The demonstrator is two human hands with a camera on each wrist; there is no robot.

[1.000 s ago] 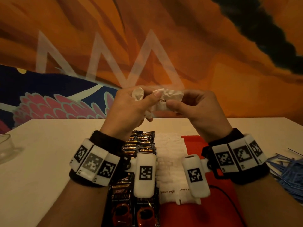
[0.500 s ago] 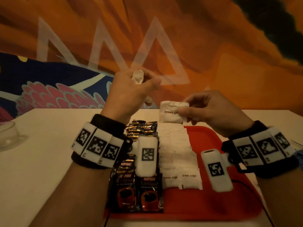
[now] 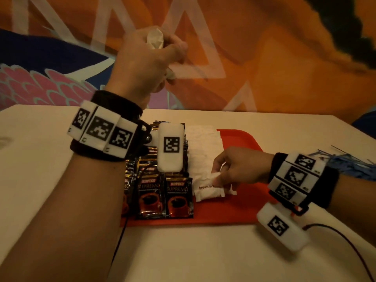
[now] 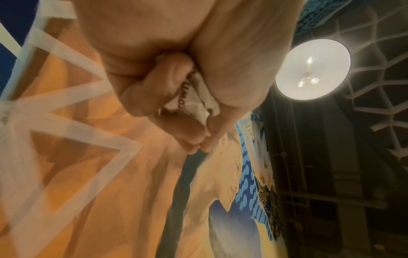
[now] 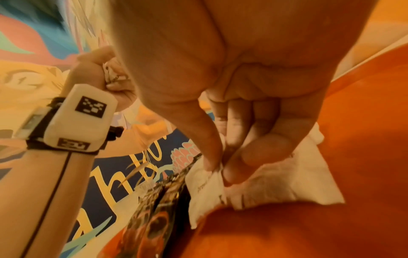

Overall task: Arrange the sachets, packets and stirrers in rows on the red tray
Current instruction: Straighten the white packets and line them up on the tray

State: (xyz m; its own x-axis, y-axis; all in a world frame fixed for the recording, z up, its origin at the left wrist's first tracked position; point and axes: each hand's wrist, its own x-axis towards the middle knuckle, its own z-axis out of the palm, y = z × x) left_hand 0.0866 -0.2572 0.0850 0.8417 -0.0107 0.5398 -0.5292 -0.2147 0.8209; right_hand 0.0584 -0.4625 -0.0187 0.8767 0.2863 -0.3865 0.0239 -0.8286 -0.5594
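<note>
The right hand's (image 3: 240, 167) thumb and fingertips (image 5: 232, 174) pinch the upper edge of a white brown-sugar sachet (image 3: 209, 190), which lies at the near end of the white row on the red tray (image 3: 240, 206). The other fingers of that hand are curled loosely above the paper. The sachet sits just beside another white sachet on its right, and its left edge touches the near coffee packets.

The left hand (image 3: 146, 62) is raised well above the far edge of the tabletop (image 3: 40, 180), its fingers (image 4: 154, 92) closed in a fist around a bunch of crumpled white sachets (image 3: 155, 39); paper sticks out above and below the fist, with brown print showing in the left wrist view.

On the tray, the row of white sachets (image 3: 203, 147) runs from the far edge toward the near edge, overlapping one another. Left of it, touching, lie two columns of dark coffee packets (image 3: 164, 196), also overlapped, along the tray's left edge. The tray's right part is bare red.

A heap of blue stirrers (image 3: 350, 163) lies on the tabletop near its right edge, apart from the tray.
</note>
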